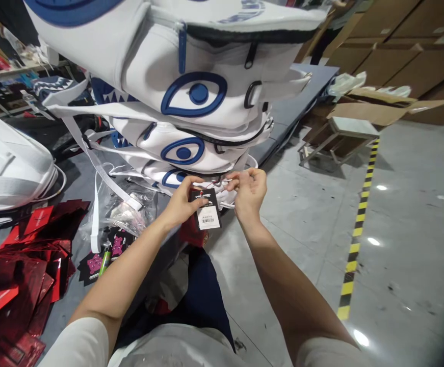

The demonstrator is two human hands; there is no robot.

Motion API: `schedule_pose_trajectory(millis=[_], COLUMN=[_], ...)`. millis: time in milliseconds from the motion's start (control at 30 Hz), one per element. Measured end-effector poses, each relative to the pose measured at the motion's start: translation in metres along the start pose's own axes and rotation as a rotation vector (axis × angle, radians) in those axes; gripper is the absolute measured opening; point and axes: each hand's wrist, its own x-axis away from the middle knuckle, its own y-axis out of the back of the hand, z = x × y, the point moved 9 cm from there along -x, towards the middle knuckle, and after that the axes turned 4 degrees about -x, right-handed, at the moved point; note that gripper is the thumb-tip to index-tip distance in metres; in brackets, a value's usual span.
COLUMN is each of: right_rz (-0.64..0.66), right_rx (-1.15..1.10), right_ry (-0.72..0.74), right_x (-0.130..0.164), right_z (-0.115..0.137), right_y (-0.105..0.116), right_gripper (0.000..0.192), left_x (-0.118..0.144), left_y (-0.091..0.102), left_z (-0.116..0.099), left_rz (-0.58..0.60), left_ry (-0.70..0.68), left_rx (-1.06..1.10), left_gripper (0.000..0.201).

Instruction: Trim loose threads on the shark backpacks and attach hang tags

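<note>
Left hand: fingers curled shut, pinching the top of a hang tag just below the stack of bags.
Right hand: fingertips pressed together on a thin white cord at the lowest bag's edge, just beside the tag.
Hang tag: flat card, black upper half, white barcode panel below.
Stack of bags: smooth white material, blue eye shapes, black zippers, flat white straps hanging left.
Red cards: glossy, scattered left of the stack.
</note>
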Motion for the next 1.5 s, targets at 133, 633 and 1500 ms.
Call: schedule_pose_trajectory(millis=[133, 633, 1500], right_rz=[0.171, 0.522, 0.831], right_rx=[0.142, 0.230, 0.712], right_ry=[0.042, -0.388, 0.197], right_x=[0.000, 0.002, 0.005], right_z=[0.010, -0.014, 0.029], right_y=[-0.017, -0.021, -0.049], right_gripper=[0.021, 0.027, 0.014], left_x=[0.004, -0.011, -0.014], left_y=[0.019, -0.009, -0.025], left_z=[0.004, -0.019, -0.016], left_rz=[-0.386, -0.164, -0.001], left_ry=[-0.110, -0.260, -0.241], left_rx=[-0.148, -0.178, -0.894], left_gripper=[0.009, 0.014, 0.020])
